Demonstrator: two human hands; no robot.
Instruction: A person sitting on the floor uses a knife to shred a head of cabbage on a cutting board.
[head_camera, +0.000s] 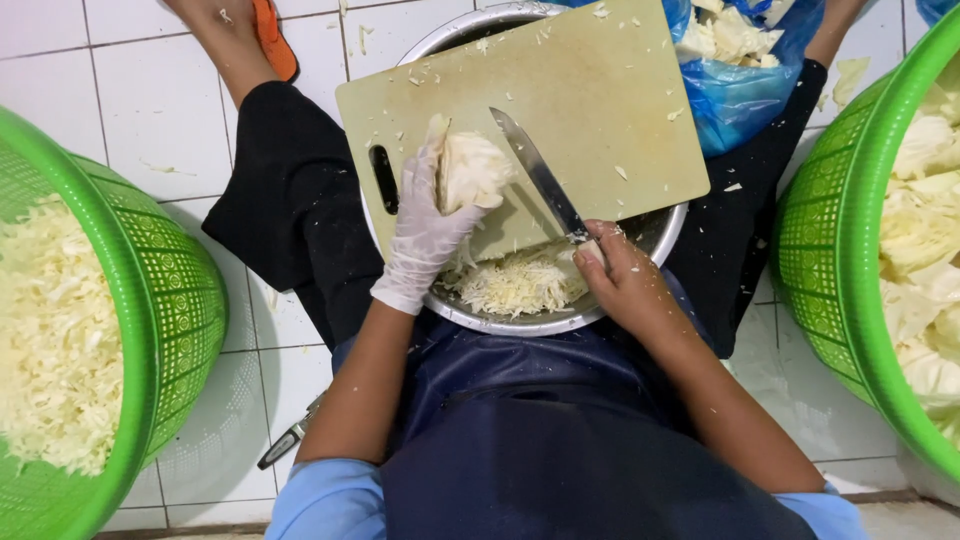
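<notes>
Left hand in a white glove; right hand bare. Cabbage chunk pale cream-white. Knife has a silver blade. Cutting board beige with white flecks. Metal bowl silver, shredded cabbage inside pale yellow-white. Left basket and right basket bright green with lattice pattern. Plastic bag blue. Floor white tiles, grey grout lines. Apron navy, sleeves light blue, trousers black.

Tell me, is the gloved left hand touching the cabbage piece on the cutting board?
Touching. The head view shows the left hand with its gloved fingers wrapped around the cabbage piece, no gap.
</notes>
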